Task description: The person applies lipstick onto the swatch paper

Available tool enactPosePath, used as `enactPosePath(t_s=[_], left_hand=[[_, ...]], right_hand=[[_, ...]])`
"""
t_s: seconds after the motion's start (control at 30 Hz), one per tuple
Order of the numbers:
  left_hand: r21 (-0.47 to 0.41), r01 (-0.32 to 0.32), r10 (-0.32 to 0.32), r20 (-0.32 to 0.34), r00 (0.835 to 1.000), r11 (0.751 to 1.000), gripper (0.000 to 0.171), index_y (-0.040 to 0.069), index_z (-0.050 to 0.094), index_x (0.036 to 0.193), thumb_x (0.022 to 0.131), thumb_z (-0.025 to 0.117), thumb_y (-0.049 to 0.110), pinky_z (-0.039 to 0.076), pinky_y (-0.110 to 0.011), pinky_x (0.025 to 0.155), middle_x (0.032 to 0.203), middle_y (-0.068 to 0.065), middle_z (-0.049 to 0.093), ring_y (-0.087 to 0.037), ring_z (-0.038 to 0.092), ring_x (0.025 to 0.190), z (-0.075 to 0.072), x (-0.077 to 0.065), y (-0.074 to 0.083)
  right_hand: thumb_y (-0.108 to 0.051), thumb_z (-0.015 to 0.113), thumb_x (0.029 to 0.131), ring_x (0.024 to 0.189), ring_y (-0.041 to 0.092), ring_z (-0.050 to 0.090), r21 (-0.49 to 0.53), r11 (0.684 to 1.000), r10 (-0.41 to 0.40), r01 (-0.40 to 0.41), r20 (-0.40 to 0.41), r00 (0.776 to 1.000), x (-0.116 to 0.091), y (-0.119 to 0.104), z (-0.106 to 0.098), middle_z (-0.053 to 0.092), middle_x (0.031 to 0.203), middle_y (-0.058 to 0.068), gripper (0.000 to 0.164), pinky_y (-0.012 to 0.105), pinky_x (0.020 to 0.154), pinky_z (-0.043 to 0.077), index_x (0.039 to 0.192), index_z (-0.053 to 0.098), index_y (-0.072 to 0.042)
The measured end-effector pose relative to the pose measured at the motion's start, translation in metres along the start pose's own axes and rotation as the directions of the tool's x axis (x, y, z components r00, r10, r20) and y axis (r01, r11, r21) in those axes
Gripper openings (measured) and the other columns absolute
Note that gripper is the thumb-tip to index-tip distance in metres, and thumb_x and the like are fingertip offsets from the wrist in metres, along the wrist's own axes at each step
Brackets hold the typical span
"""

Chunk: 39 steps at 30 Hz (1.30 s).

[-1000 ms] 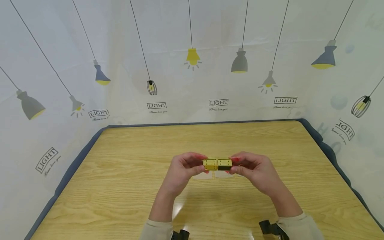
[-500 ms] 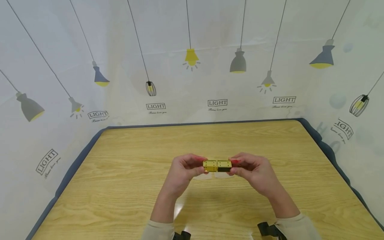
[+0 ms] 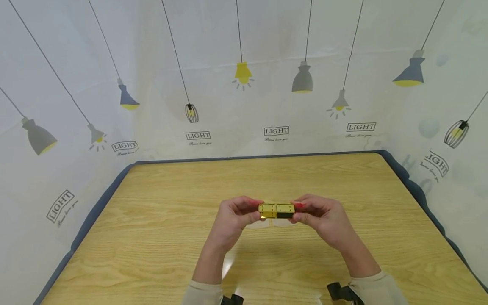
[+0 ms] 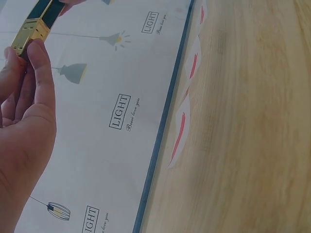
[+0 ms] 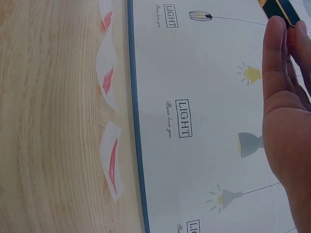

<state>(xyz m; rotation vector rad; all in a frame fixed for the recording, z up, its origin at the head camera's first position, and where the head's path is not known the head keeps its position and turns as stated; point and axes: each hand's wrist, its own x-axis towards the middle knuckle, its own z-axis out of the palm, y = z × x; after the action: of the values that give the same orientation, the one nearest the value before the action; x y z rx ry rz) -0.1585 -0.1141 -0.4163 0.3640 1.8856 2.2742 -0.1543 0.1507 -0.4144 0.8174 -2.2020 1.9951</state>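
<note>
A small gold-and-black block [image 3: 276,211] with tiny slots and a seam across its middle is held level between both hands, above the table. Its front face is gold on the left half and dark on the right. The left hand [image 3: 231,220] pinches the left end between thumb and fingers. At the right end, the right hand [image 3: 324,217] does likewise. In the left wrist view the gold part of the block [image 4: 33,31] sits at the left fingertips [image 4: 36,47]. The right wrist view shows only a dark corner of the block [image 5: 281,10] over the right fingertips [image 5: 275,24].
White paper pieces [image 5: 111,162] with red marks lie on the wooden table [image 3: 171,237], partly behind the block in the head view. A dark blue edge strip [image 3: 213,159] borders the table, with a lamp-printed wall covering [image 3: 228,101] beyond it.
The block has tilted slightly, so more of its front face shows. Both hands keep their hold in nearly the same place, and the red marks below the block are now hidden.
</note>
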Motion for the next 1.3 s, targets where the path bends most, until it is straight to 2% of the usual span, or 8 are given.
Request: enactPosePath(t_s=[0.43,0.6,0.8,0.9,1.13,1.3], left_hand=[[-0.006,0.007,-0.007,-0.021,1.0,1.0,0.033,-0.023,0.061,0.124,0.092,0.068,-0.017,0.065,-0.027,0.084,0.099,0.005,0.078,-0.013,0.075,0.091,0.0,0.0,-0.001],[0.024,0.0,0.0,-0.011,1.0,1.0,0.032,-0.021,0.063,0.124,0.093,0.07,-0.015,0.066,-0.03,0.085,0.1,0.003,0.078,-0.017,0.076,0.088,-0.001,0.001,0.002],[0.055,-0.013,0.013,-0.001,1.0,0.998,0.034,-0.016,0.064,0.13,0.097,0.07,-0.006,0.065,-0.031,0.089,0.117,-0.015,0.077,-0.014,0.077,0.095,0.001,0.003,0.006],[0.037,-0.012,0.012,0.007,1.0,0.999,0.036,-0.017,0.061,0.134,0.1,0.067,-0.005,0.065,-0.03,0.09,0.121,-0.021,0.074,-0.014,0.078,0.097,0.003,0.004,0.007],[-0.012,-0.007,0.007,0.044,0.999,1.0,0.034,-0.015,0.058,0.137,0.106,0.06,0.001,0.064,-0.035,0.095,0.12,-0.013,0.072,-0.016,0.079,0.1,0.009,0.006,0.006],[-0.016,0.011,-0.01,0.093,0.996,1.0,0.033,-0.014,0.059,0.136,0.11,0.055,0.006,0.063,-0.039,0.099,0.123,-0.016,0.071,-0.016,0.078,0.101,0.013,0.007,0.004]], right_hand=[[0.0,0.075,0.095,0.085,0.007,0.078,-0.036,0.999,0.014,-0.014,-0.008,1.0,0.0,-0.001,0.002,0.074,0.11,-0.016,0.023,0.025,0.076,0.066,0.114,0.073,0.012],[-0.001,0.076,0.095,0.084,0.007,0.078,-0.065,0.998,0.021,-0.022,-0.012,1.0,0.002,-0.003,0.001,0.075,0.105,-0.015,0.022,0.025,0.074,0.065,0.114,0.074,0.009],[-0.002,0.076,0.096,0.082,0.007,0.077,-0.098,0.995,0.018,-0.021,-0.035,0.999,0.005,-0.011,-0.003,0.078,0.095,-0.015,0.017,0.024,0.072,0.064,0.112,0.075,0.003],[0.0,0.074,0.097,0.085,0.007,0.077,-0.076,0.997,-0.009,0.007,-0.032,0.999,0.007,-0.014,-0.004,0.078,0.1,-0.014,0.018,0.024,0.075,0.064,0.115,0.073,0.004],[0.008,0.073,0.095,0.095,0.004,0.078,-0.014,0.997,-0.08,0.08,-0.025,0.996,0.012,-0.018,-0.003,0.078,0.107,-0.013,0.031,0.021,0.081,0.064,0.125,0.067,0.01],[0.007,0.074,0.095,0.095,0.003,0.077,-0.057,0.996,-0.071,0.07,-0.004,0.997,0.014,-0.023,-0.004,0.078,0.106,-0.014,0.03,0.021,0.08,0.064,0.124,0.069,0.006]])
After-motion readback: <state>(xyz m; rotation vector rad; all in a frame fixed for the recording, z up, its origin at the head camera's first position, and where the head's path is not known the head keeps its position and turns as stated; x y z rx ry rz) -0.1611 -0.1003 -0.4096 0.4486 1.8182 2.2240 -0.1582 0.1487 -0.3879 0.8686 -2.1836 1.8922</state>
